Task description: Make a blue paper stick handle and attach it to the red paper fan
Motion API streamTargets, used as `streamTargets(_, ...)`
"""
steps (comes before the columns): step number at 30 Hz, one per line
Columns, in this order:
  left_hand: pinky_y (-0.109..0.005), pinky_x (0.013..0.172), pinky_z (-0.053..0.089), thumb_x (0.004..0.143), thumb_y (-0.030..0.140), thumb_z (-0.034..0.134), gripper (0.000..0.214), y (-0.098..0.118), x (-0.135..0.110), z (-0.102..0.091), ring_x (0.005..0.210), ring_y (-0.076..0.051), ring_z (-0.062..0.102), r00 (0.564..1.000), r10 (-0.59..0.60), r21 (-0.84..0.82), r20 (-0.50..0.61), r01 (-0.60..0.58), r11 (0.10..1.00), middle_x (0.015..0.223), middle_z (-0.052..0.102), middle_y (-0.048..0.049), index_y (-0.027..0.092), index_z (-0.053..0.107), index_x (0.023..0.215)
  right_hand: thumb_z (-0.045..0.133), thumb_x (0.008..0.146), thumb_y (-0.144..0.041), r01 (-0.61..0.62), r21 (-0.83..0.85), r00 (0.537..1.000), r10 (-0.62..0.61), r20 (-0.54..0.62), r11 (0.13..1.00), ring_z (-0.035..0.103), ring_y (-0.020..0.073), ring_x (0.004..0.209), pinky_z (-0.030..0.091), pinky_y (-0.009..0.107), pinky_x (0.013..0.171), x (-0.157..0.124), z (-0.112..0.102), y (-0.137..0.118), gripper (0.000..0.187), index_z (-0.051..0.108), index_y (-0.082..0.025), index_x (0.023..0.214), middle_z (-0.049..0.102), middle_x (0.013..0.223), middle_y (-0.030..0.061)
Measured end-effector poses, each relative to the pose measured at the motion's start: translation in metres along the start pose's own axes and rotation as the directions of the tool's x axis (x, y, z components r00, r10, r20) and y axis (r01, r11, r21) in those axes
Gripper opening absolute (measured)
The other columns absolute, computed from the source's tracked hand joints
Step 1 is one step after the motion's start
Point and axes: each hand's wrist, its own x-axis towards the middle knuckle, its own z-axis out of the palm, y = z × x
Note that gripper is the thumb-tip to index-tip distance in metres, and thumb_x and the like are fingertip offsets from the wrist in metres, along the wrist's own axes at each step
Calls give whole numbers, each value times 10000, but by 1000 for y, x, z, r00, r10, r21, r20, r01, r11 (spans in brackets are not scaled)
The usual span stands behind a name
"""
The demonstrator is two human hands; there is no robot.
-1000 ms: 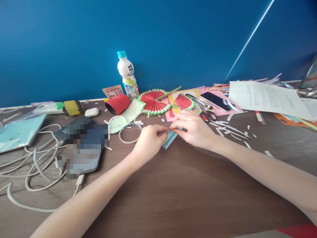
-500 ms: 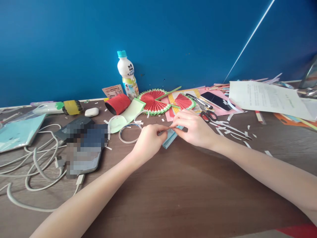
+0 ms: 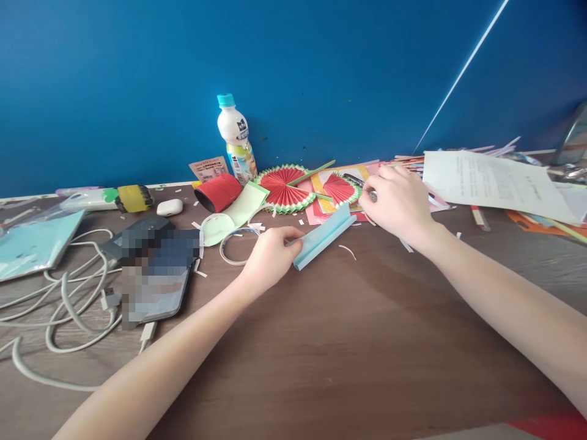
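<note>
My left hand (image 3: 268, 256) pinches one end of a folded light-blue paper strip (image 3: 323, 235), which lies slanted on the brown desk (image 3: 348, 342). My right hand (image 3: 398, 205) is farther back and to the right, off the strip. Its fingers curl over the scissors (image 3: 372, 195), of which only a bit of metal blade shows by the fingertips. Just left of that hand lie two pleated red-and-green paper fans (image 3: 284, 186) (image 3: 339, 188).
A drink bottle (image 3: 236, 140) stands against the blue wall. A red roll (image 3: 219, 191), an earbud case (image 3: 169, 208), a clear ring (image 3: 236, 244), a phone (image 3: 156, 269) and white cables (image 3: 68, 293) lie left. A printed sheet (image 3: 490, 180) and paper scraps lie right.
My right hand has let go of the blue strip and moved back-right onto the scissors. The strip, held by my left hand alone, has swung out longer across the desk.
</note>
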Motion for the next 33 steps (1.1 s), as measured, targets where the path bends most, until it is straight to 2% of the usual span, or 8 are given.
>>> streamTargets(4,-247,631,430,729,260,455,260,-1,0,0,613,-139,550,1000,10,13,-3,-10,1000,697,651,6,195,682,837,477,800,-225,15,-5,1000,-14,28,1000,514,269,774,367,436,656,-1,6,7,207,588,-177,632,541,678,87)
streamTargets(9,-254,632,417,748,292,463,262,-4,1,0,577,-130,533,1000,17,12,7,-17,1000,635,617,17,199,670,878,409,783,-80,39,100,989,-53,137,994,537,250,798,378,408,670,0,-1,-13,233,617,-178,748,629,781,85)
streamTargets(12,-250,614,403,758,309,476,246,-5,2,1,550,-118,505,998,52,-19,31,-51,999,603,593,23,190,659,872,396,837,-124,134,264,975,-175,140,955,530,230,882,396,403,774,-3,-7,-33,243,632,-183,838,648,909,71)
streamTargets(14,-243,601,391,763,317,484,230,-5,1,2,539,-107,484,995,87,-48,43,-85,995,602,587,28,190,654,853,474,839,-209,207,352,949,-275,155,913,480,246,1011,363,432,880,-7,-10,-45,169,637,-201,882,601,1098,61)
streamTargets(16,-235,579,377,772,335,485,226,-5,1,3,532,-101,470,993,103,-79,50,-99,992,596,578,33,192,648,837,530,821,-245,232,444,914,-350,204,866,427,250,1091,343,435,927,-10,-12,-55,138,631,-209,909,559,1179,52)
streamTargets(22,-227,565,366,766,338,496,210,-5,2,3,562,-102,481,992,113,-106,54,-106,989,665,610,23,199,640,826,531,817,-194,118,531,906,-310,289,839,447,224,1055,337,424,933,-12,-14,-60,112,566,-187,711,599,1058,57)
streamTargets(29,-227,572,365,755,308,483,186,-5,3,2,574,-98,468,989,145,-78,1,-145,986,694,624,30,196,630,775,498,832,-205,43,626,873,-334,356,779,461,218,1041,335,425,925,-9,-15,-57,121,600,-190,769,598,1026,67)
streamTargets(33,-224,538,353,759,284,466,169,-5,2,2,529,-94,448,992,124,-20,-27,-124,992,615,570,41,195,610,754,489,835,-216,26,675,847,-375,377,737,511,189,899,376,388,852,-9,-15,-58,129,604,-182,786,622,900,55)
